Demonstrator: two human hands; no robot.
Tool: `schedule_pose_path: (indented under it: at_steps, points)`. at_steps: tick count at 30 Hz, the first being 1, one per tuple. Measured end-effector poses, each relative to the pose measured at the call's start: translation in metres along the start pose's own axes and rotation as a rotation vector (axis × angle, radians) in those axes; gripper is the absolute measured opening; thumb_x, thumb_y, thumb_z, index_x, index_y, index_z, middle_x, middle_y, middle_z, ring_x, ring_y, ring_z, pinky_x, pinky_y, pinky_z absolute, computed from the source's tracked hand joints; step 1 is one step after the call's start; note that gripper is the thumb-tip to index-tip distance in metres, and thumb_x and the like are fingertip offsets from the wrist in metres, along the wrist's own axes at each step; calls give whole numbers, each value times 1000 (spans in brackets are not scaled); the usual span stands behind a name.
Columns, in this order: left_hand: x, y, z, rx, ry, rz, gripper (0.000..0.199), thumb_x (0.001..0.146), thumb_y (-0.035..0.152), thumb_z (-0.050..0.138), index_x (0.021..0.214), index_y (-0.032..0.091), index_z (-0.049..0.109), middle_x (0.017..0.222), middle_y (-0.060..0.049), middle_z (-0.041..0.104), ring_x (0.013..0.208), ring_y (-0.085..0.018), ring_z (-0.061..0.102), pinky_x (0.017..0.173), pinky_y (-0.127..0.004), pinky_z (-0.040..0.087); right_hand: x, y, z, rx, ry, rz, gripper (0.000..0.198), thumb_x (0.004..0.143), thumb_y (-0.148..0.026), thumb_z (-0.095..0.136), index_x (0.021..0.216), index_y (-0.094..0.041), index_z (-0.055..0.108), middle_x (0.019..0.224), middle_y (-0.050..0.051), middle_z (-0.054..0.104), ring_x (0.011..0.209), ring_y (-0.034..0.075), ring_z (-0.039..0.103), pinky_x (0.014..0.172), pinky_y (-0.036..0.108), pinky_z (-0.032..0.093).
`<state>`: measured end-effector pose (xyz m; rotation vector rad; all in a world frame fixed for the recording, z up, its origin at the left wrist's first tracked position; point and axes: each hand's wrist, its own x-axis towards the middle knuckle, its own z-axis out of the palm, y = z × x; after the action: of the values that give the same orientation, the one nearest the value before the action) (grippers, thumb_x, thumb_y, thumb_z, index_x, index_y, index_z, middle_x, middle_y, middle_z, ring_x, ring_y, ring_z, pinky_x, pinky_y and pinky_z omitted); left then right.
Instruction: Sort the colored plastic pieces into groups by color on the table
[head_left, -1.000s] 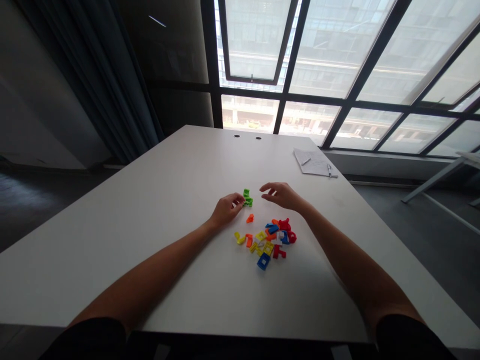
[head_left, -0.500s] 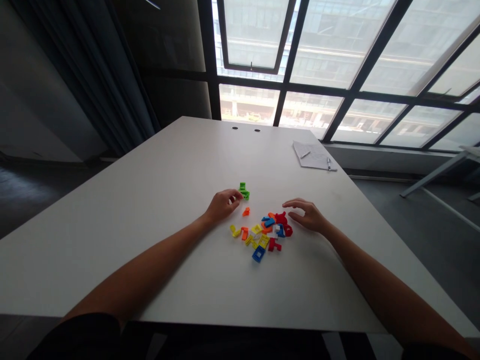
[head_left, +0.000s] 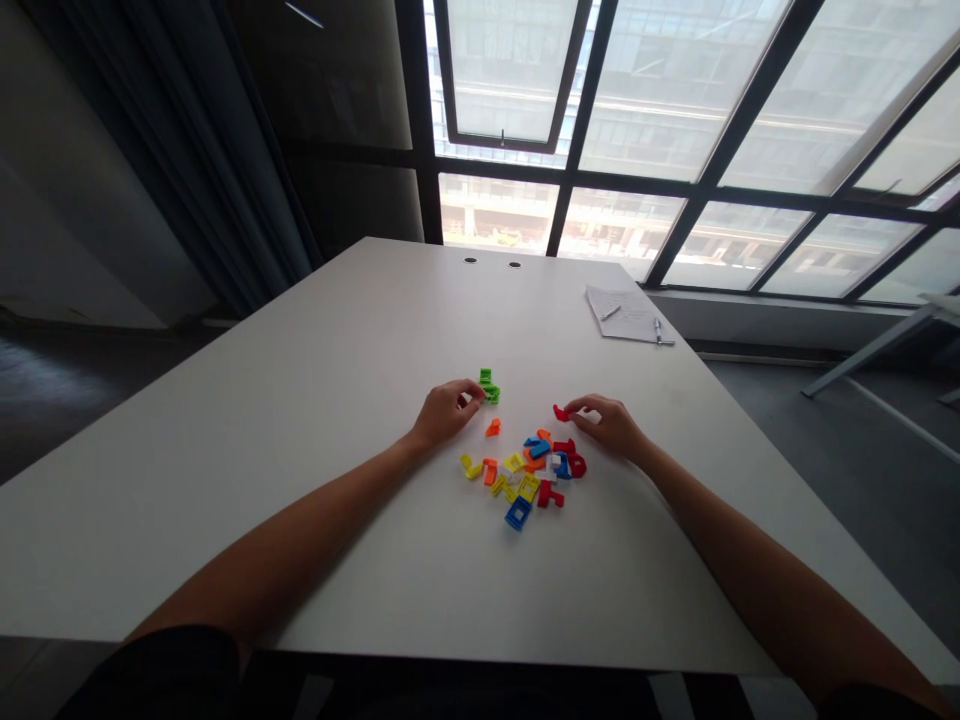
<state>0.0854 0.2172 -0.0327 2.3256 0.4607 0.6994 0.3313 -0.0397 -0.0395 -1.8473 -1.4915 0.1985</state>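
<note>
We look down along two bare forearms at a pale table (head_left: 352,390); at its middle lies a loose heap of small plastic pieces (head_left: 539,449) in red, blue, yellow, orange and white. The newest change is at the right hand (head_left: 609,430): half a second ago its fingers stood apart beside the heap; now thumb and fingertips are pinched on a red piece (head_left: 560,413), which sits just beyond the heap and apart from it; we judge that this one piece has been picked out, while other red pieces (head_left: 576,465) remain among the rest.

The left hand (head_left: 450,412) has hardly moved; its fingertips meet the near left edge of a small cluster of green pieces (head_left: 486,376), well apart from the heap; we cannot tell whether they grip it or merely rest against it, nor whether the green pieces are joined.

Between the left hand and the heap lies a lone orange piece (head_left: 493,428), touched by neither hand; a blue piece (head_left: 518,514) marks the heap's nearest edge; far off to the right, a sheet of paper (head_left: 634,322) lies with pens (head_left: 658,330) on it.
</note>
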Motion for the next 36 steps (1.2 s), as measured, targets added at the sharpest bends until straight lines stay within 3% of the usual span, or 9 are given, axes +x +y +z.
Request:
schedule_pose_path:
  at_steps: [5, 10, 15, 19, 22, 26, 29, 32, 36]
  points:
    - [4, -3, 1, -44, 93, -92, 16, 87, 27, 63, 94, 21, 76, 95, -3, 79, 67, -15, 66, 68, -28, 53, 53, 3, 9, -67, 27, -110, 19, 96, -31, 62, 103, -21, 77, 104, 8, 80, 90, 22, 73, 82, 36, 59]
    - [2, -2, 2, -28, 39, -61, 14, 86, 23, 63, 93, 21, 75, 94, -2, 79, 66, -15, 65, 69, -28, 54, 134, -17, 35, -358, -62, -200, 17, 95, -17, 60, 104, -19, 75, 105, 9, 79, 98, 23, 70, 94, 36, 50]
    - [-2, -1, 2, 13, -31, 22, 13, 88, 23, 62, 93, 22, 75, 93, 0, 77, 68, -15, 65, 71, -28, 54, 200, -32, 69, -551, -133, -93, 23, 100, -16, 55, 114, -19, 74, 114, 11, 78, 108, 25, 67, 96, 36, 45]
    - [-4, 0, 1, 51, -73, 59, 16, 87, 19, 61, 94, 22, 75, 93, -2, 77, 71, -16, 65, 70, -28, 53, 226, -27, 88, -594, -127, -45, 26, 102, -14, 51, 111, -16, 75, 114, 16, 78, 110, 27, 65, 99, 40, 42]
    - [-5, 2, 1, 63, -83, 71, 18, 85, 14, 61, 94, 22, 75, 94, -2, 76, 71, -15, 65, 71, -27, 53, 234, -21, 92, -611, -112, -30, 30, 102, -11, 48, 114, -16, 76, 117, 17, 77, 112, 28, 65, 100, 43, 41]
    - [-6, 3, 0, 55, -107, 90, 20, 84, 12, 62, 94, 21, 76, 94, -2, 75, 70, -14, 64, 70, -25, 52, 236, -17, 87, -609, -98, -42, 41, 100, -7, 48, 128, -23, 72, 127, 11, 76, 118, 28, 64, 104, 45, 40]
    - [-8, 4, 0, 49, -125, 94, 19, 84, 12, 63, 94, 21, 76, 93, -1, 75, 70, -13, 63, 70, -24, 52, 227, -16, 77, -536, -10, -71, 46, 98, -8, 51, 139, -24, 65, 136, 9, 73, 121, 29, 64, 107, 46, 43]
    - [-8, 4, -1, 43, -123, 98, 18, 87, 14, 62, 95, 21, 76, 93, -2, 75, 70, -13, 63, 70, -24, 51, 201, -11, 59, -328, 78, -130, 39, 97, -13, 57, 133, -21, 69, 131, 10, 75, 111, 27, 70, 101, 44, 51]
    - [-4, 5, 2, 18, -123, 88, 18, 86, 15, 62, 95, 21, 77, 92, -2, 76, 71, -14, 64, 70, -25, 51, 126, -6, 30, -18, 9, -158, 25, 96, -22, 59, 117, -21, 74, 109, 8, 79, 91, 22, 74, 78, 35, 59]
